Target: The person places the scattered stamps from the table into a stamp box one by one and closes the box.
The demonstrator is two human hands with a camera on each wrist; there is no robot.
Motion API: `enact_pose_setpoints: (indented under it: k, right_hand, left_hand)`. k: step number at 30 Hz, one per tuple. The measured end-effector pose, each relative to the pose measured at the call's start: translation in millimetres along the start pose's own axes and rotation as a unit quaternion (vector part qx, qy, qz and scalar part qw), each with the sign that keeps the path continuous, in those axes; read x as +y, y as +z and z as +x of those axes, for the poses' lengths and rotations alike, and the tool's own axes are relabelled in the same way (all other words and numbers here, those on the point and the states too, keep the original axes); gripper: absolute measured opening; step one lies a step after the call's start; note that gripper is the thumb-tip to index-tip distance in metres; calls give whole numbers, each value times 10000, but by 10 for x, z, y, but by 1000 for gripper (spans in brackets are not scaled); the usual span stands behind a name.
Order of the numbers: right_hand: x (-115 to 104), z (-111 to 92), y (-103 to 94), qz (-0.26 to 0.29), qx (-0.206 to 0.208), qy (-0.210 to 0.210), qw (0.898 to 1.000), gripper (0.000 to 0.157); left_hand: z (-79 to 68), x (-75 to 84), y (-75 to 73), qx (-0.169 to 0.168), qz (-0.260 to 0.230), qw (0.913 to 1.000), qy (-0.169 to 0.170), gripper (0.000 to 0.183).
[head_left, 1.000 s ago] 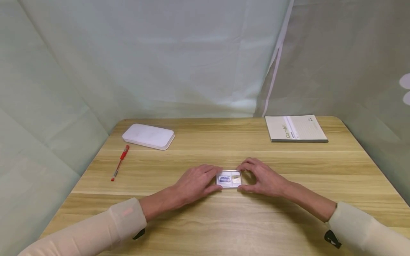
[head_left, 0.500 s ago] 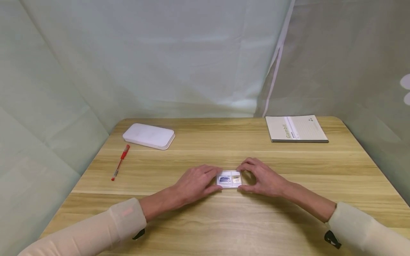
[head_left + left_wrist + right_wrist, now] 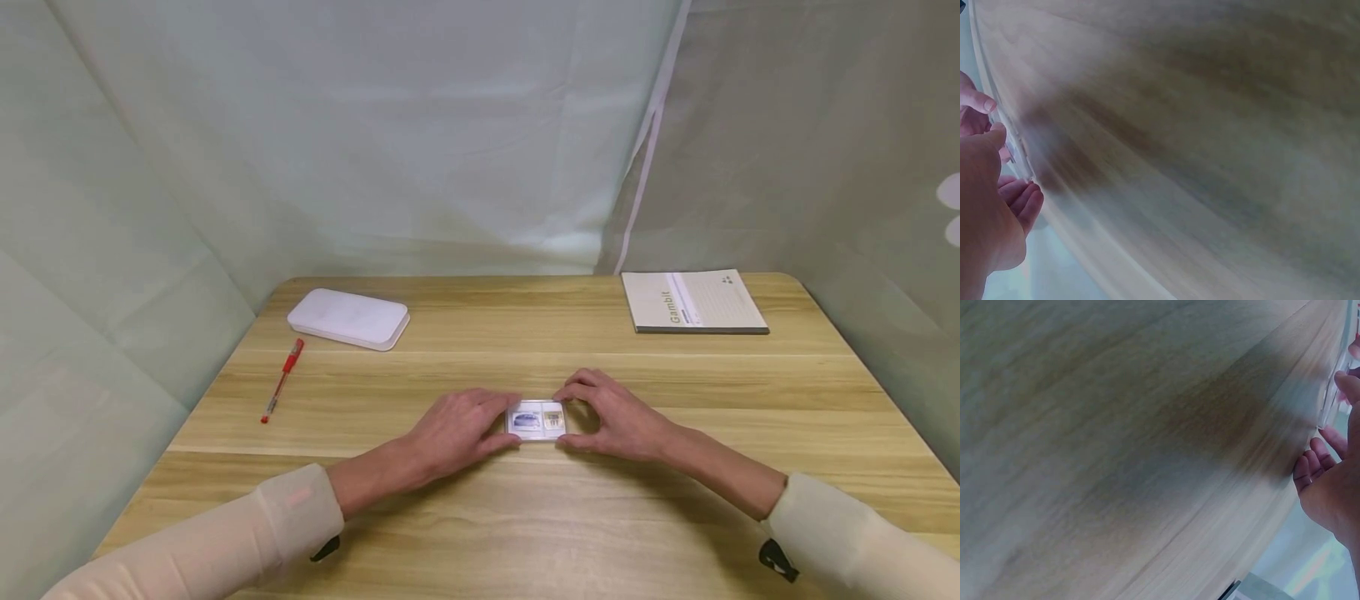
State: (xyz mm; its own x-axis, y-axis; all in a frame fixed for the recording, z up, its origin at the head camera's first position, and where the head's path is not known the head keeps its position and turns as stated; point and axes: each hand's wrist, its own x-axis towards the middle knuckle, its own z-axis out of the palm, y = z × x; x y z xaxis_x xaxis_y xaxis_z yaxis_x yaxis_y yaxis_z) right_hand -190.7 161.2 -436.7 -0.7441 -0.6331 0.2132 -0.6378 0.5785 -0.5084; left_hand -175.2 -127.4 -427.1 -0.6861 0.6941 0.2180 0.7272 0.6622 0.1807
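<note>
A small flat rectangular case (image 3: 542,429) with a clear rim lies at the middle of the table in the head view. Through its top show a bluish picture on the left and a smaller yellowish one on the right. My left hand (image 3: 459,433) pinches its left end, thumb at the near edge and fingers at the far edge. Mirroring this, my right hand (image 3: 618,423) holds the right end between thumb and fingertips. Both wrist views show the case only as a thin edge between the hands; the left hand (image 3: 994,206) and right hand (image 3: 1335,481) partly cover it.
On the wooden table (image 3: 480,533), a white lidded box (image 3: 348,317) sits at the back left. A red pen (image 3: 282,379) lies just in front of it. At the back right is a notebook (image 3: 701,302) marked "Gambit". Pale curtains (image 3: 420,150) hang behind the table.
Both hands keep their grip on the case, which stays in place. Only the glare on its right-hand picture shifts slightly.
</note>
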Motion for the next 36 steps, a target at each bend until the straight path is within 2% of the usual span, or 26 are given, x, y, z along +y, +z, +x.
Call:
enact_pose_setpoints:
  k: [15, 36]
  right_hand:
    - [19, -2, 9, 42, -6, 5, 10000, 50]
    - [24, -5, 0, 117, 20, -14, 9999, 50]
  left_hand:
    - [20, 14, 12, 7, -138, 9996, -226, 62]
    - [14, -3, 51, 167, -216, 9995, -126, 59]
